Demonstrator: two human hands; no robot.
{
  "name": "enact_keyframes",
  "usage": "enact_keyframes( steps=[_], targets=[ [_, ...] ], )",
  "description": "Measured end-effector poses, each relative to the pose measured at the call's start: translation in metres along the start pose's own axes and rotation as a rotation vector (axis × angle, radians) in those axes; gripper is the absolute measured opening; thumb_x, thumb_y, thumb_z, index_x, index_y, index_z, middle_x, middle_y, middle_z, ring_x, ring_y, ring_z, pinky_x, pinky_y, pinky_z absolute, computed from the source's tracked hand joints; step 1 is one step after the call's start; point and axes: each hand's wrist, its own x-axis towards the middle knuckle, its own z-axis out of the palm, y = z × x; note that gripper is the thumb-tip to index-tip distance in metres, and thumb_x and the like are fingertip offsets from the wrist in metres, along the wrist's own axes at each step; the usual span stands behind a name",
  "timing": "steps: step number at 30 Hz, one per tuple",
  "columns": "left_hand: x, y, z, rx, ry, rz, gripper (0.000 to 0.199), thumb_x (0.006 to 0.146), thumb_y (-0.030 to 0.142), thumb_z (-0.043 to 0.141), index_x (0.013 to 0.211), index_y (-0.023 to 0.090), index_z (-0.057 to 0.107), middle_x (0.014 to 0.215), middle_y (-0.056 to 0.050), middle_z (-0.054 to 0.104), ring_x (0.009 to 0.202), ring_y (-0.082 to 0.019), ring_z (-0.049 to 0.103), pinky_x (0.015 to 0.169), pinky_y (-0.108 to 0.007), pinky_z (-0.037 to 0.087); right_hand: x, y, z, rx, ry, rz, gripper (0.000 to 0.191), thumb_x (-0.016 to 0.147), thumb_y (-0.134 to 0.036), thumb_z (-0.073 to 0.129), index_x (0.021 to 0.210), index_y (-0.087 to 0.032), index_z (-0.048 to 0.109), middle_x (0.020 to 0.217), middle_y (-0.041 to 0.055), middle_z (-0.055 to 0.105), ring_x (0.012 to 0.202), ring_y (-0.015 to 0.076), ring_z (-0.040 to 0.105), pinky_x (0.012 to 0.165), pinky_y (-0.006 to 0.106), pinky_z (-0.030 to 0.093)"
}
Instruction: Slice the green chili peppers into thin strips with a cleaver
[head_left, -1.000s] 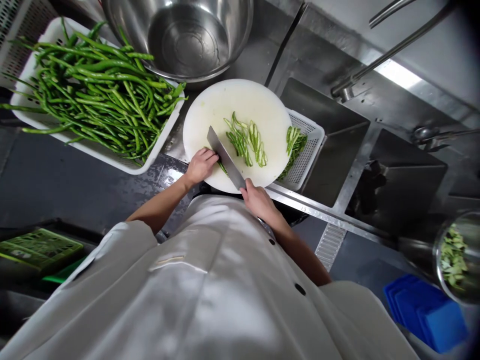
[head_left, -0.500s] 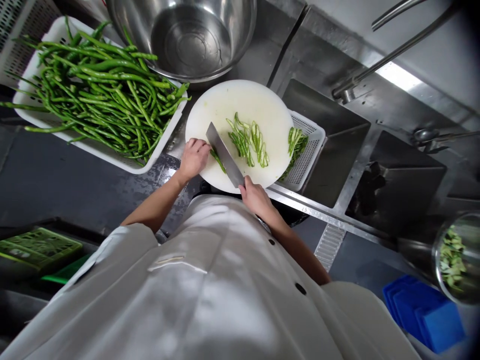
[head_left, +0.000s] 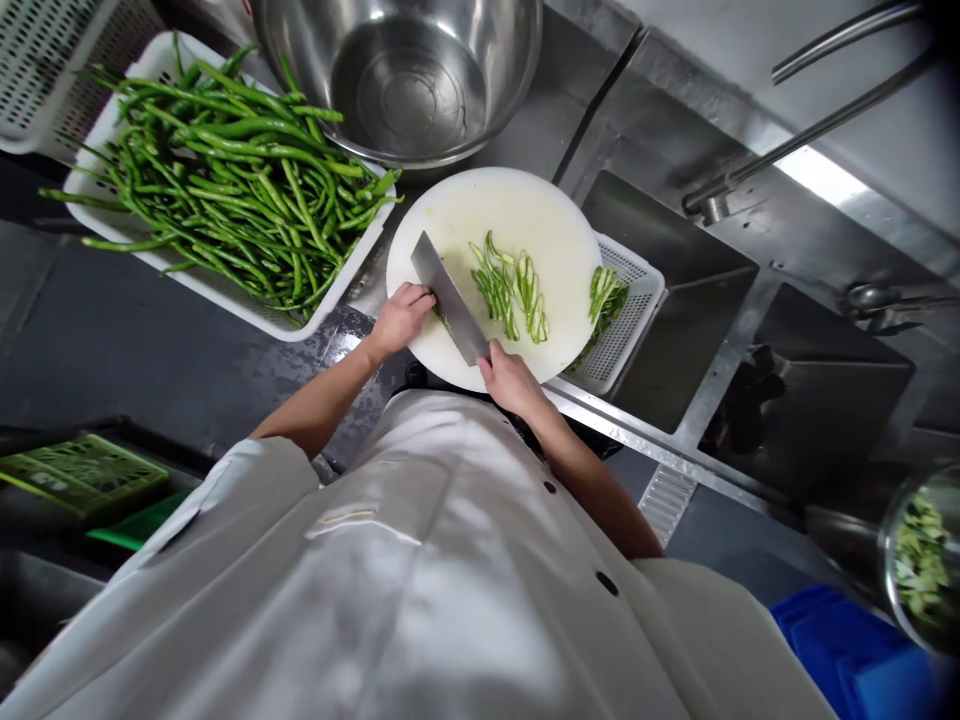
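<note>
My right hand (head_left: 511, 378) is wrapped round the handle of a cleaver (head_left: 450, 300), whose blade lies slantwise over the left part of a round white cutting board (head_left: 570, 230). Against the blade's left side, my left hand (head_left: 403, 316) has its fingers curled on a green pepper (head_left: 441, 318), mostly hidden by the hand and blade. Right of the blade, cut pepper pieces (head_left: 499, 285) lie in slanting rows on the board. More cut pieces (head_left: 606, 295) are at the board's right edge, above a white perforated basket (head_left: 641, 280).
A white basket (head_left: 296, 330) heaped with long green peppers (head_left: 247, 190) stands at the left. Behind the board is a large steel bowl (head_left: 412, 85). Sinks (head_left: 675, 350) and a faucet (head_left: 716, 205) are at the right; blue containers (head_left: 851, 650) sit lower right.
The view has shifted, so the board and baskets appear further right. The blade now covers more of the pepper, and less of it shows beside my left hand.
</note>
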Motion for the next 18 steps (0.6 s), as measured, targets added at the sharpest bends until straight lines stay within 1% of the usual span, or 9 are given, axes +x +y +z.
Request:
enact_keyframes(
  steps=[3,5,7,9,10,11,13,16,18],
  targets=[
    [0.0,0.001,-0.011,-0.018,-0.005,0.005,0.03,0.107,0.021,0.039,0.104,0.021,0.068,0.111,-0.011,0.069,0.104,-0.024,0.063,0.094,-0.04,0.056,0.011,0.013,0.005,0.068,0.049,-0.036,0.045,0.111,-0.035,0.035,0.148,-0.013,0.049,0.114,0.0161,0.077,0.108,0.0321,0.07,0.088,0.036,0.049],
    [-0.001,-0.008,-0.03,0.005,0.072,-0.072,0.028,0.107,0.025,0.04,0.103,0.02,0.068,0.109,-0.012,0.068,0.106,-0.025,0.063,0.096,-0.041,0.055,0.002,0.027,0.006,0.084,0.099,-0.047,0.046,0.111,-0.037,0.035,0.148,-0.014,0.05,0.113,0.0149,0.077,0.107,0.0324,0.069,0.088,0.037,0.049],
    [-0.002,-0.029,-0.057,0.072,0.232,-0.258,0.028,0.108,0.032,0.042,0.105,0.02,0.067,0.108,-0.013,0.067,0.108,-0.027,0.063,0.098,-0.045,0.054,-0.015,0.041,0.009,0.067,0.121,-0.061,0.044,0.111,-0.039,0.036,0.144,-0.017,0.054,0.112,0.0139,0.078,0.105,0.0322,0.069,0.087,0.036,0.048],
    [0.0,-0.055,-0.085,0.125,0.391,-0.48,0.028,0.108,0.041,0.046,0.106,0.021,0.066,0.108,-0.013,0.066,0.111,-0.029,0.062,0.099,-0.047,0.053,-0.029,0.048,0.014,0.038,0.078,-0.1,0.039,0.111,-0.041,0.038,0.136,-0.02,0.059,0.107,0.0119,0.078,0.101,0.0305,0.07,0.083,0.034,0.047],
    [0.003,-0.068,-0.097,0.134,0.432,-0.574,0.029,0.106,0.045,0.05,0.107,0.021,0.065,0.109,-0.013,0.066,0.112,-0.03,0.063,0.101,-0.048,0.052,-0.032,0.049,0.017,0.02,0.045,-0.124,0.037,0.11,-0.042,0.04,0.133,-0.021,0.061,0.105,0.0109,0.078,0.099,0.0297,0.07,0.082,0.033,0.047],
    [0.007,-0.079,-0.107,0.136,0.442,-0.662,0.029,0.103,0.048,0.055,0.108,0.021,0.065,0.111,-0.014,0.066,0.112,-0.031,0.063,0.102,-0.05,0.051,-0.033,0.049,0.02,0.005,0.019,-0.144,0.035,0.11,-0.042,0.041,0.13,-0.022,0.063,0.104,0.0101,0.078,0.099,0.0289,0.071,0.081,0.032,0.047],
    [0.019,-0.094,-0.12,0.133,0.399,-0.83,0.03,0.097,0.047,0.066,0.109,0.02,0.064,0.113,-0.016,0.067,0.113,-0.035,0.064,0.104,-0.053,0.049,-0.025,0.049,0.024,0.002,0.002,-0.162,0.032,0.11,-0.041,0.044,0.127,-0.023,0.065,0.107,0.0097,0.078,0.1,0.0277,0.071,0.081,0.031,0.047],
    [0.042,-0.101,-0.128,0.172,0.327,-1.054,0.029,0.091,0.035,0.073,0.112,0.017,0.063,0.112,-0.019,0.07,0.112,-0.037,0.066,0.1,-0.056,0.049,-0.003,0.056,0.019,0.065,0.068,-0.135,0.031,0.109,-0.036,0.046,0.128,-0.022,0.066,0.119,0.0109,0.078,0.105,0.0261,0.072,0.086,0.031,0.049],
    [0.053,-0.104,-0.135,0.183,0.324,-1.159,0.029,0.088,0.029,0.076,0.109,0.013,0.063,0.109,-0.019,0.071,0.109,-0.033,0.066,0.096,-0.053,0.051,0.008,0.067,0.01,0.097,0.129,-0.068,0.033,0.108,-0.036,0.046,0.13,-0.02,0.065,0.121,0.0119,0.078,0.102,0.0262,0.072,0.087,0.032,0.05]
  ],
)
